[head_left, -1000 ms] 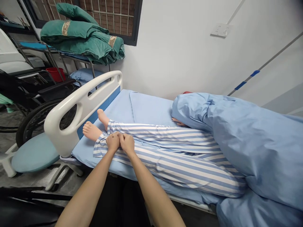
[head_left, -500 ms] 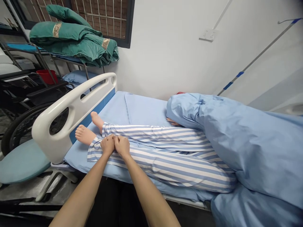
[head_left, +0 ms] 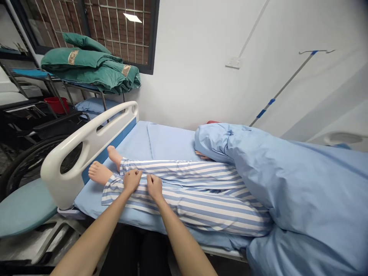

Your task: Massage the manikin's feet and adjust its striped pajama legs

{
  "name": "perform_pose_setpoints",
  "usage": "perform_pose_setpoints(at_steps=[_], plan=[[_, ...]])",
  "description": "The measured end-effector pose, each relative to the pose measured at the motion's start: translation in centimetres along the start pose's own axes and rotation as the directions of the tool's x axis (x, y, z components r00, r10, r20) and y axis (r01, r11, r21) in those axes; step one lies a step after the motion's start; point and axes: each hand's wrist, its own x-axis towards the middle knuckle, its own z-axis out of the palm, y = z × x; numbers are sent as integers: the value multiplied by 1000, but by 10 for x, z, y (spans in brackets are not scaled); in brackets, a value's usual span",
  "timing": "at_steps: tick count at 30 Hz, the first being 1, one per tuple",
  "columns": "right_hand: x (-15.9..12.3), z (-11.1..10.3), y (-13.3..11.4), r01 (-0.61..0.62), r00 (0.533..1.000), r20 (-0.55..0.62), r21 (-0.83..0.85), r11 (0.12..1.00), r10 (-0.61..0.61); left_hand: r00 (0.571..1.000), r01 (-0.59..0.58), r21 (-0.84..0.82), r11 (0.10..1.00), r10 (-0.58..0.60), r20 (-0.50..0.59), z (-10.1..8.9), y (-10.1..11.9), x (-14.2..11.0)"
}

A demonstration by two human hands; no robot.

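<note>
While the striped trousers [head_left: 207, 207] lie on the bed [head_left: 169, 142], we have L hand [head_left: 132, 180] & R hand [head_left: 154, 186] apart, both curled like fists, over the near lower leg [head_left: 143, 193], w/ contact unclear.

Head camera looks down over the bed [head_left: 169, 142].

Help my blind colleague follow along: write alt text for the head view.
Left hand and right hand, curled and apart, on or just above striped trousers worn by a figure lying in bed, bare feet near the white footboard; blue quilt at right.
</note>
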Motion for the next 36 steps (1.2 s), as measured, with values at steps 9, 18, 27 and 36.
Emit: perform_pose_setpoints(at_steps=[9,18,27,36], plan=[[-9,-53,14,24,997,-76,108,994,-16,1000,-20,-95,995,22,16,37,36,-36],[-14,-114,27,19,993,-117,173,985,2,998,-60,-402,914,70,9,61,82,-56],[-45,-171,71,29,992,-117,-61,998,-36,992,-109,-429,897,125,9,104,133,-102],[-55,-227,89,-14,968,-249,-57,998,0,978,-186,-307,933,204,28,138,179,-122]])
